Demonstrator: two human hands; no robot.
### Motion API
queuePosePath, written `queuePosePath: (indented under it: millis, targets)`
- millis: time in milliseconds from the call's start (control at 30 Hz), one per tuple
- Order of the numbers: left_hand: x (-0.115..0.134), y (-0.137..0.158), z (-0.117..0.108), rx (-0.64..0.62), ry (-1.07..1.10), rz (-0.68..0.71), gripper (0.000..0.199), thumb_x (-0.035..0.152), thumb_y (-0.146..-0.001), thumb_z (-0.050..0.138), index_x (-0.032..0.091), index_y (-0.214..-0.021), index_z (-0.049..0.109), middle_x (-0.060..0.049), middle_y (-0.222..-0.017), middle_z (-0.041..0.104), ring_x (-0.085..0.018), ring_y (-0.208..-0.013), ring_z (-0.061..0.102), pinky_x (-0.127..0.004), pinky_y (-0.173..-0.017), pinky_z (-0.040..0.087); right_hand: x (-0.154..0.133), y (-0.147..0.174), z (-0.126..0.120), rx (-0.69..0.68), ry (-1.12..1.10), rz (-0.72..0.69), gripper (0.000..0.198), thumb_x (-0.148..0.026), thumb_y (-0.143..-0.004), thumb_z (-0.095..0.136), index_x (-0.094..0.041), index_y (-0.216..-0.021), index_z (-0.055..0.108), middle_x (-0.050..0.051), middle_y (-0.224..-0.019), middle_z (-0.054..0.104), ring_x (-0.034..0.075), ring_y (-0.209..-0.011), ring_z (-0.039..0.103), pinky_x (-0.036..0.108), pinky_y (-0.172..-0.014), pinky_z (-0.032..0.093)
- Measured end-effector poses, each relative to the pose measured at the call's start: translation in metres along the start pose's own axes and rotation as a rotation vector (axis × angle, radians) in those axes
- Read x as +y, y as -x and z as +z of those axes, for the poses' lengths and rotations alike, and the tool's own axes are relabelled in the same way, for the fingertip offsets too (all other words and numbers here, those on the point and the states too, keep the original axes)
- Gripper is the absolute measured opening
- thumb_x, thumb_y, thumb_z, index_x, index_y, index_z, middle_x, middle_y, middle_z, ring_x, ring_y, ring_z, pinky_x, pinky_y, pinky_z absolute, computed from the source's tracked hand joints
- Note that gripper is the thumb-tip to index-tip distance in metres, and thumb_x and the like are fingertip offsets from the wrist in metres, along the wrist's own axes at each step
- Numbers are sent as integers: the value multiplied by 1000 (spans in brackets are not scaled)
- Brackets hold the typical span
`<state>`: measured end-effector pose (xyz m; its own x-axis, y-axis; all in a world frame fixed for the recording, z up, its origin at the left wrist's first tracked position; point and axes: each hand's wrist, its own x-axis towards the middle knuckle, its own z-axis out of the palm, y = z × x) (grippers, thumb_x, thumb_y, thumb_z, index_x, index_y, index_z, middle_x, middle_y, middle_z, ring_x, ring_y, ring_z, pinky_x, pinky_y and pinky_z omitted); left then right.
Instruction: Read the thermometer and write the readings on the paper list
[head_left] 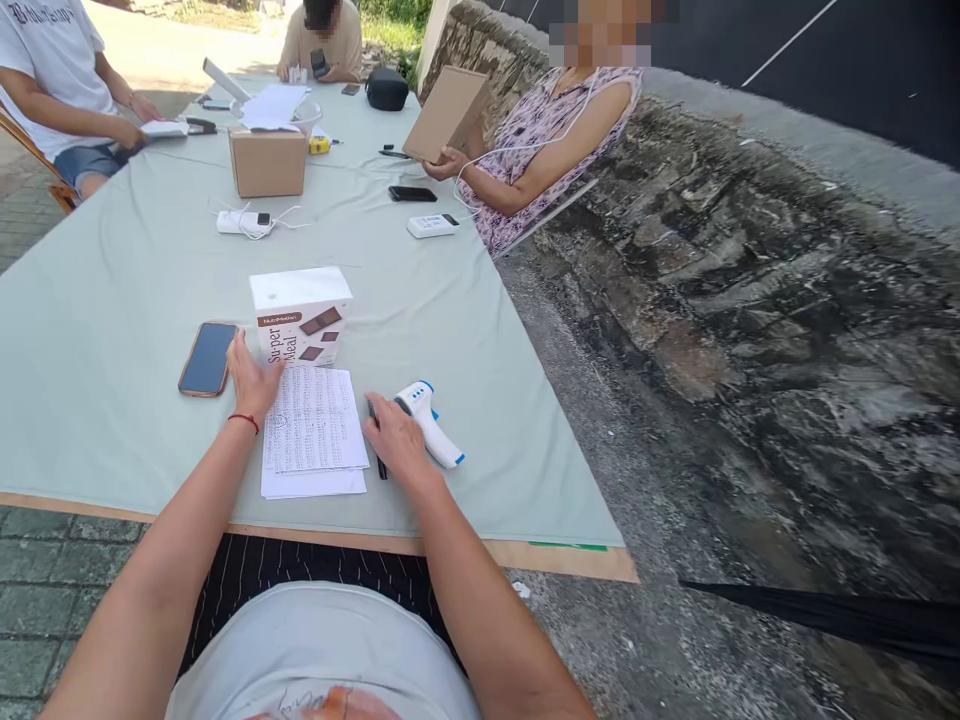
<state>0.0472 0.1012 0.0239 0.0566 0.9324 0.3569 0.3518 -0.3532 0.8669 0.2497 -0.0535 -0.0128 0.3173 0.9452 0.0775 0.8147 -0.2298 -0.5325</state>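
Observation:
My left hand (250, 381) rests on the upper left corner of a stack of printed paper sheets (313, 430), beside a white Super Meal box (302, 315). A smartphone (208, 358) lies face up just left of that hand. My right hand (395, 436) lies on the table over a black pen (377, 445), right of the sheets. A white and blue infrared thermometer (430, 422) lies touching the right side of that hand. Whether the fingers actually grip the pen is hidden.
The pale green tablecloth (112, 330) covers a long table. Further back are a cardboard box (268, 162), a white power strip (244, 222), a black phone (412, 194) and a white remote-like device (433, 226). Three other people sit around the far end; one holds a brown envelope (447, 112). A stone wall (750, 260) runs along the right.

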Motion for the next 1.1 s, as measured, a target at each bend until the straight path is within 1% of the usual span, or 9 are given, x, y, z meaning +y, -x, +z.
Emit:
queuePosePath:
  millis: [67, 133, 233, 300, 400, 467, 567, 800, 1100]
  targets:
    - [11, 18, 4, 68, -132, 146, 60, 30, -76, 72, 17, -128, 45, -19, -137, 42, -33, -138, 34, -52, -118, 27, 7, -1, 1, 69, -159, -19, 42, -20, -89, 40, -19, -122, 65, 9, -93, 62, 23, -84, 59, 34, -76, 47]
    - [24, 34, 12, -40, -153, 266, 39, 28, -83, 64, 18, -118, 50, -15, -128, 48, -30, -130, 42, -49, -113, 34, 14, -1, 2, 147, -379, -20, 42, -26, -88, 36, -17, -114, 67, 9, -89, 60, 22, -83, 59, 36, -78, 49]
    - [35, 49, 26, -145, -169, 280, 25, 21, -86, 57, 19, -110, 53, -13, -121, 52, -29, -124, 47, -48, -108, 37, 17, 1, 8, 206, -697, 16, 42, -37, -86, 41, -16, -117, 61, 6, -90, 59, 19, -77, 57, 36, -75, 51]
    - [33, 55, 36, -287, -222, 240, 23, 19, -84, 58, 19, -108, 56, -13, -122, 55, -30, -120, 50, -49, -105, 40, 13, 2, 11, 231, -870, 32, 41, -44, -83, 53, -19, -115, 56, 2, -85, 57, 16, -70, 56, 33, -69, 50]
    - [21, 63, 44, -547, -373, 238, 26, 23, -80, 68, 19, -104, 62, -14, -127, 56, -35, -122, 49, -51, -105, 39, 0, 4, 14, 306, -1038, 51, 37, -54, -83, 61, -21, -99, 54, -4, -71, 50, 12, -58, 49, 27, -59, 44]
    - [15, 69, 46, -605, -443, 288, 25, 26, -81, 69, 20, -105, 64, -14, -130, 56, -36, -126, 48, -53, -109, 35, -9, 2, 15, 325, -1069, 56, 39, -59, -87, 56, -20, -94, 55, -5, -64, 47, 11, -54, 47, 26, -57, 41]
    - [12, 73, 44, -606, -467, 337, 26, 29, -83, 67, 19, -108, 64, -15, -132, 56, -35, -127, 48, -54, -109, 34, -20, -3, 18, 297, -1058, 80, 44, -60, -88, 52, -17, -94, 62, -2, -63, 53, 13, -56, 50, 28, -59, 43]
    - [17, 74, 42, -619, -591, 345, 31, 32, -85, 66, 18, -113, 63, -12, -134, 56, -30, -128, 48, -47, -112, 35, -23, -9, 28, 273, -872, 181, 31, -46, -66, 62, -18, -77, 64, 2, -68, 62, 16, -60, 54, 29, -58, 47]
    - [16, 75, 45, -606, -627, 360, 29, 33, -88, 63, 18, -113, 64, -11, -133, 58, -28, -127, 50, -44, -112, 36, -19, -8, 33, 228, -736, 158, 31, -49, -69, 55, -20, -76, 63, 2, -66, 63, 17, -60, 56, 29, -60, 49]
